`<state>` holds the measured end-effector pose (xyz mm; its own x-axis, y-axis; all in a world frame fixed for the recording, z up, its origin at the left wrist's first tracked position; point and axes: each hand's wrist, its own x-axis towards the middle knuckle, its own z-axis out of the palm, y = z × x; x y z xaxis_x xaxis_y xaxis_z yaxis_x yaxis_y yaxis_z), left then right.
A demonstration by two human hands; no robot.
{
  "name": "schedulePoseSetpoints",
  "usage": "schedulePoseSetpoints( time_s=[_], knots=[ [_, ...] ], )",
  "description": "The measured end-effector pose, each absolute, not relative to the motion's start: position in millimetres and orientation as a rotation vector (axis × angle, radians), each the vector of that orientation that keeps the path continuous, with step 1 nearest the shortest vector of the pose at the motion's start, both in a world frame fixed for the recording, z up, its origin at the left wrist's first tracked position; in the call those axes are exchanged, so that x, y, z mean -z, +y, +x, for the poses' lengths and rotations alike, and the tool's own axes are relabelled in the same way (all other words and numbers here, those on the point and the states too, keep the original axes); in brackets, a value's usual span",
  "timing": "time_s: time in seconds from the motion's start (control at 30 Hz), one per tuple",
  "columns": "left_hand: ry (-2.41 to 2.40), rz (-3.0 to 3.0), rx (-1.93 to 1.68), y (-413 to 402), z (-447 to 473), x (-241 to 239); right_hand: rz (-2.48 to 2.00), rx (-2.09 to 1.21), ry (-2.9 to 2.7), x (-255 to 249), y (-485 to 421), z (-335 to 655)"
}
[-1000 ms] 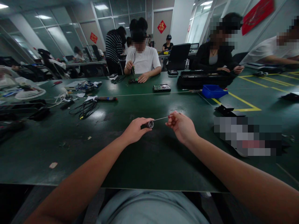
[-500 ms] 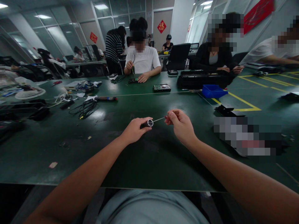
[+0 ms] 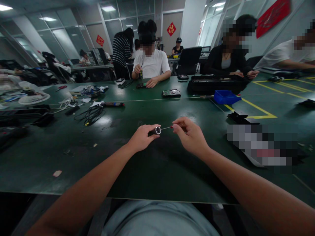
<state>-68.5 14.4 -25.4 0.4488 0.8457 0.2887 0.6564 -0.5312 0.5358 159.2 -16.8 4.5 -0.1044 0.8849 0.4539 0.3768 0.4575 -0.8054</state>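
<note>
My left hand (image 3: 142, 137) grips a small dark cylinder (image 3: 156, 130) with a shiny ring-shaped end that faces right. My right hand (image 3: 190, 135) pinches a thin metal rod with a reddish handle (image 3: 169, 127), a small screwdriver by its look. The rod's tip points into the open end of the cylinder. Both hands hover just above the dark green table (image 3: 152, 170), close together near its middle.
A blurred-out object (image 3: 262, 147) lies on the table to the right of my hands. Further off are a blue tray (image 3: 225, 96), a circuit board (image 3: 171, 93), black cables (image 3: 90, 114) and a large black case (image 3: 214, 83). Several people sit working across the table.
My right hand has moved left toward the cylinder, so less of the rod shows between the hands. The left hand has held nearly still.
</note>
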Motion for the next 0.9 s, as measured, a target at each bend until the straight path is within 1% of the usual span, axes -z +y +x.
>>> schedulePoseSetpoints(
  time_s=[0.1, 0.37, 0.7, 0.9],
  knots=[
    [1.282, 2.346, -0.775, 14.8, -69.1, 25.3, -1.084, -0.573, -1.765, -3.0, -16.3, 160.0],
    [1.246, 2.374, -0.753, 13.3, -66.9, 23.2, -1.304, -0.464, -1.772, -3.3, -10.9, 161.2],
    [1.215, 2.391, -0.736, 12.8, -67.2, 24.5, -1.183, -0.613, -1.716, -2.5, -14.0, 160.7],
    [1.235, 2.385, -0.728, 13.1, -67.6, 23.6, -1.229, -0.582, -1.717, -2.2, -12.9, 159.7]
  ],
)
